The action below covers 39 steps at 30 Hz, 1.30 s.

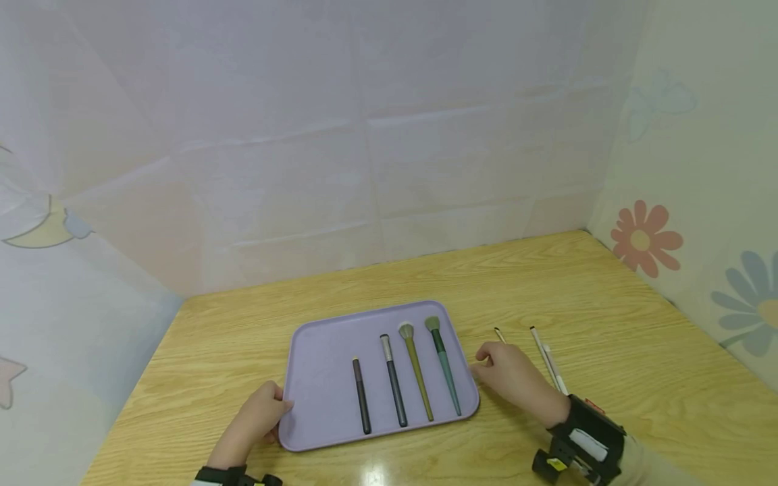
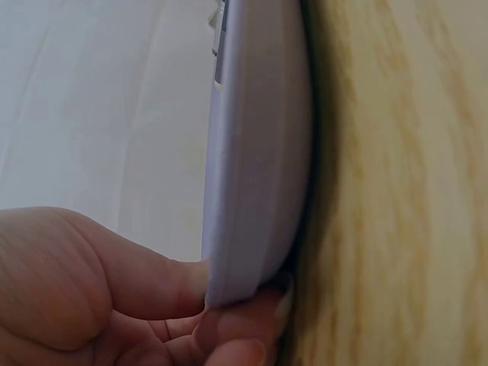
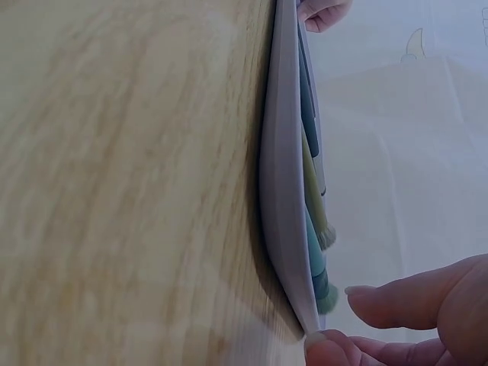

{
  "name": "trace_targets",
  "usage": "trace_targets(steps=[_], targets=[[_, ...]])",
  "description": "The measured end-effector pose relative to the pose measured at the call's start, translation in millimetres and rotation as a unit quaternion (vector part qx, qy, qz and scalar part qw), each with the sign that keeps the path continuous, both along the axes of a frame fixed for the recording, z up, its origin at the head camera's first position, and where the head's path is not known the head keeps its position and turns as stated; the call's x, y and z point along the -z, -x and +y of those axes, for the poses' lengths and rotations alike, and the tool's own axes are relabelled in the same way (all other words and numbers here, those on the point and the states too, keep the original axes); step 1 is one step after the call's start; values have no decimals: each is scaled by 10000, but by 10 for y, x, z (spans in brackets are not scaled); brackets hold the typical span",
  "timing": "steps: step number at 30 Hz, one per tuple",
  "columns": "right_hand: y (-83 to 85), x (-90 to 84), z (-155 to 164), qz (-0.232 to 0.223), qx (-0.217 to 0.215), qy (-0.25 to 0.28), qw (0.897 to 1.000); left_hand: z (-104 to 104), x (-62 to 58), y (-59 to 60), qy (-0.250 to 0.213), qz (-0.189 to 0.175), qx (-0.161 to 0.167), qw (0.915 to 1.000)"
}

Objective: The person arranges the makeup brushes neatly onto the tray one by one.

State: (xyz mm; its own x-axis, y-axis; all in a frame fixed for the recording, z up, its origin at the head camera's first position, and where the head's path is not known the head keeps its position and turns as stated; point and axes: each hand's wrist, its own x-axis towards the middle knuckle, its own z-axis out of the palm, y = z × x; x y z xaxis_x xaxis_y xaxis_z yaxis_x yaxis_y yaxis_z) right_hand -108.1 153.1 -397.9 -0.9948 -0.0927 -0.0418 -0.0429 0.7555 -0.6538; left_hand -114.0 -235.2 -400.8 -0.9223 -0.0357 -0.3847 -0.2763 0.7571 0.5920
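Note:
A lavender tray (image 1: 325, 351) lies on the wooden table. Across it, side by side, are a short dark makeup brush (image 1: 361, 398), a black brush with a silver ferrule (image 1: 395, 385), an olive-handled brush (image 1: 417, 374) and a teal brush (image 1: 446, 371). My left hand (image 1: 258, 413) pinches the tray's left edge near the front corner, thumb at the rim and fingers beneath, as the left wrist view shows. At the right edge, fingertips of my right hand (image 1: 513, 374) touch the tray, while its thumb (image 3: 404, 301) stands apart from the rim.
Right of the tray, two slim white-handled brushes (image 1: 543, 351) lie on the wooden table (image 1: 644, 378). The tip of another thin brush (image 1: 499, 334) shows behind my right hand. A pale wall covering (image 1: 365, 169) rises at the table's back edge, and a flowered one (image 1: 699, 169) borders the right.

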Motion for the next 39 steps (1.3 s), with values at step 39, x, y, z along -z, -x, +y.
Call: trace_targets(steps=[39], targets=[[126,71,412,-17,244,-598,9979,-31,40,29,-32,-92,-14,10000]])
